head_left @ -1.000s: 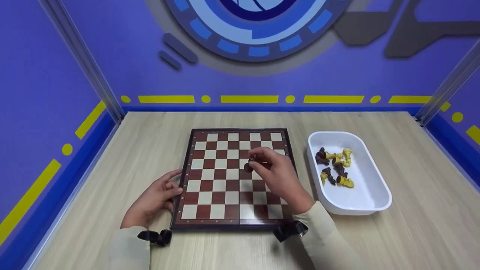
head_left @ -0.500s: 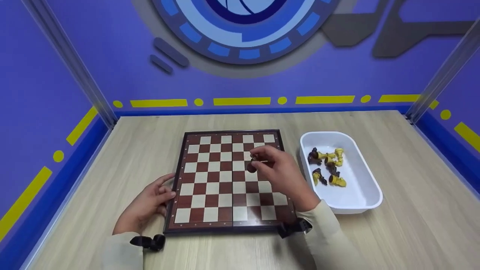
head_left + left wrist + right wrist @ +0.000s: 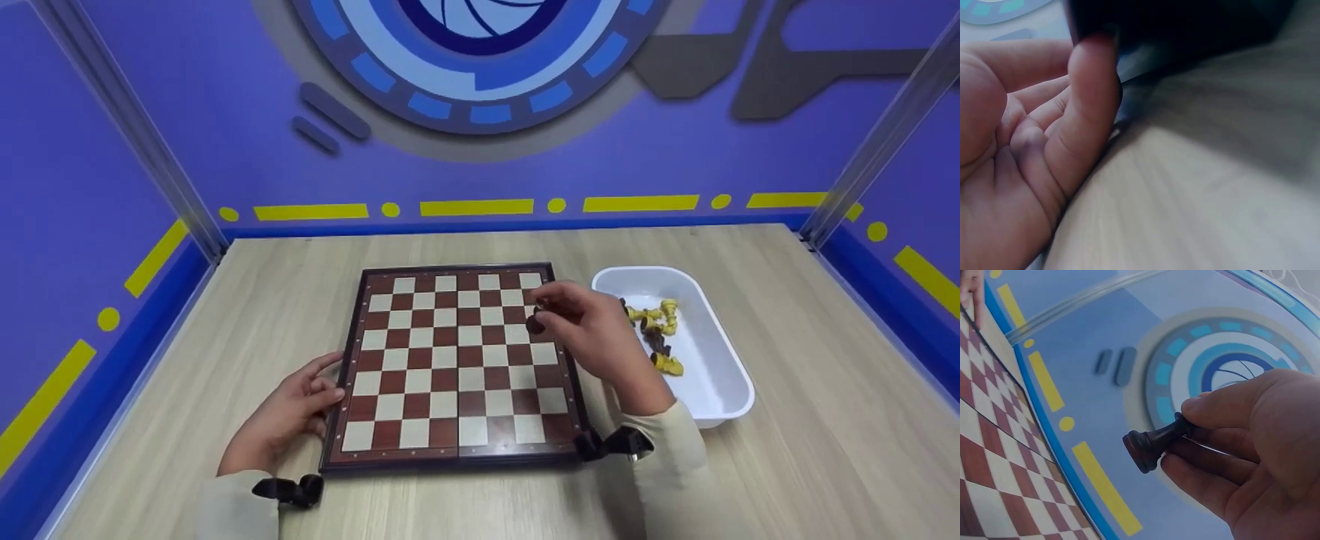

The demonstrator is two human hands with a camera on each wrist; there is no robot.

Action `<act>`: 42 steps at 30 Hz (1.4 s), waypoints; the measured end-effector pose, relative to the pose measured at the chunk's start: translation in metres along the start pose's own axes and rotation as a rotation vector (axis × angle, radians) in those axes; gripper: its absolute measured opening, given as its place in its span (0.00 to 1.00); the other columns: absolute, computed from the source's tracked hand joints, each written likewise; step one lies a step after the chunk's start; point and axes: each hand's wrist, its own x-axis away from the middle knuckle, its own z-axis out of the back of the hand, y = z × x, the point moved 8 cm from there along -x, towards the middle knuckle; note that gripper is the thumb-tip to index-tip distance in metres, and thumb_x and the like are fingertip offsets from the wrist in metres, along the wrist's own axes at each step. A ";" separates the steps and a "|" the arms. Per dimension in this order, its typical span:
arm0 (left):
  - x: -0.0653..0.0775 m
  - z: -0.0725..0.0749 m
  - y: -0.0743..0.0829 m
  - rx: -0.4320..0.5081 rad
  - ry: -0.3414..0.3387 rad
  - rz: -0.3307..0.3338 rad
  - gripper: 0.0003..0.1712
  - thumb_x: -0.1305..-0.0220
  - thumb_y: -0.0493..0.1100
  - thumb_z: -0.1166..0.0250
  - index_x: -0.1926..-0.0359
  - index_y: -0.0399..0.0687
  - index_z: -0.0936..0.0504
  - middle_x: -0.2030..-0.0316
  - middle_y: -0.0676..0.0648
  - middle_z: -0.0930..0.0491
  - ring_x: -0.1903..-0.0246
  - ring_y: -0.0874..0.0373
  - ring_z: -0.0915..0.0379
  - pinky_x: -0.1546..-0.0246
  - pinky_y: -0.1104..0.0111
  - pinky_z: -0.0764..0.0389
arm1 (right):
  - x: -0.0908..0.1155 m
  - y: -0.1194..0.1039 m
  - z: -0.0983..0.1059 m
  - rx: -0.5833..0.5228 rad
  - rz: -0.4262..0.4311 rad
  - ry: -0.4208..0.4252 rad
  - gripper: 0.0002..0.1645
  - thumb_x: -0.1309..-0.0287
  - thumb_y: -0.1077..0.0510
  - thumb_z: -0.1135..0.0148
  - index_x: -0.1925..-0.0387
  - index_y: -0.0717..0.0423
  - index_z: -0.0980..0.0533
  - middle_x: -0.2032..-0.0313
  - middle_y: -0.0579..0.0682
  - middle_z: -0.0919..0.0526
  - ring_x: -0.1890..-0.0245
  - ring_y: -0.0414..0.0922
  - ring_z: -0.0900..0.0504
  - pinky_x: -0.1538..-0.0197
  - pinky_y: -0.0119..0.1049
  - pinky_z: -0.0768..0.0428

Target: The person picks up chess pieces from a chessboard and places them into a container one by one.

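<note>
A dark brown chess piece (image 3: 1148,444) is pinched by my right hand (image 3: 600,337), between thumb and fingers. Its round base points outward and tilts down, and its top is hidden by the fingertips. In the head view, this hand is over the right side of a red-and-white chessboard (image 3: 420,360). My left hand (image 3: 281,420) is beside the board's left edge, with its thumb tip at the rim. In the left wrist view, a finger (image 3: 1092,84) meets the dark side of the board, and the others bend loosely behind it.
To the right of the board stands a white tray (image 3: 724,352) with several yellow chess pieces (image 3: 667,364) and dark ones lying on their sides. My right forearm overlaps its near left part. Blue panels (image 3: 480,180) wall in the wooden table (image 3: 300,292) at the back and sides.
My right hand has moved right across the board with the chess piece, from near the middle fold toward the right edge. The left hand stays at the left rim. The head view has shifted slightly.
</note>
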 end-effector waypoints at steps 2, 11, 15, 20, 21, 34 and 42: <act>-0.001 0.000 0.000 -0.009 -0.001 -0.001 0.42 0.32 0.39 0.40 0.24 0.47 0.53 0.67 0.52 0.23 0.78 0.60 0.21 0.81 0.66 0.16 | 0.000 0.003 0.007 -0.003 -0.019 0.014 0.13 0.40 0.63 0.36 0.54 0.51 0.19 0.63 0.49 0.13 0.65 0.41 0.14 0.61 0.31 0.16; -0.001 0.001 -0.001 -0.001 -0.019 -0.006 0.43 0.32 0.39 0.40 0.24 0.46 0.54 0.67 0.53 0.24 0.78 0.61 0.21 0.81 0.67 0.17 | 0.001 0.016 0.039 -0.028 -0.087 0.092 0.13 0.38 0.64 0.39 0.52 0.54 0.20 0.60 0.53 0.14 0.63 0.45 0.14 0.57 0.29 0.17; 0.000 0.001 -0.001 -0.003 -0.019 -0.010 0.43 0.32 0.39 0.40 0.24 0.46 0.54 0.67 0.53 0.24 0.78 0.61 0.21 0.81 0.67 0.17 | 0.003 0.025 0.051 -0.036 -0.138 0.115 0.14 0.37 0.63 0.40 0.50 0.54 0.21 0.58 0.52 0.14 0.65 0.42 0.15 0.63 0.29 0.17; 0.000 0.001 -0.001 -0.005 -0.017 -0.010 0.43 0.32 0.39 0.40 0.24 0.45 0.54 0.67 0.53 0.24 0.79 0.61 0.22 0.81 0.68 0.17 | 0.005 0.035 0.063 -0.053 -0.188 0.131 0.16 0.36 0.63 0.41 0.47 0.56 0.22 0.55 0.54 0.16 0.68 0.40 0.18 0.71 0.34 0.17; 0.000 0.001 -0.001 -0.005 -0.018 -0.010 0.43 0.32 0.39 0.40 0.24 0.45 0.54 0.67 0.53 0.24 0.79 0.61 0.22 0.81 0.68 0.17 | 0.005 0.038 0.064 -0.067 -0.198 0.131 0.16 0.36 0.63 0.42 0.47 0.56 0.22 0.55 0.55 0.17 0.68 0.41 0.18 0.71 0.34 0.16; -0.002 0.000 0.001 0.002 -0.023 -0.007 0.43 0.32 0.39 0.40 0.24 0.46 0.54 0.67 0.53 0.23 0.78 0.61 0.22 0.80 0.66 0.16 | 0.009 0.059 0.084 0.011 -0.282 0.182 0.16 0.33 0.61 0.44 0.45 0.51 0.22 0.50 0.52 0.18 0.54 0.45 0.22 0.60 0.26 0.20; -0.002 -0.001 0.002 0.006 -0.027 0.011 0.44 0.32 0.39 0.40 0.24 0.44 0.56 0.68 0.53 0.24 0.78 0.61 0.21 0.81 0.66 0.16 | 0.009 0.065 0.091 0.037 -0.308 0.197 0.16 0.33 0.59 0.43 0.45 0.52 0.22 0.49 0.53 0.18 0.49 0.45 0.21 0.55 0.23 0.24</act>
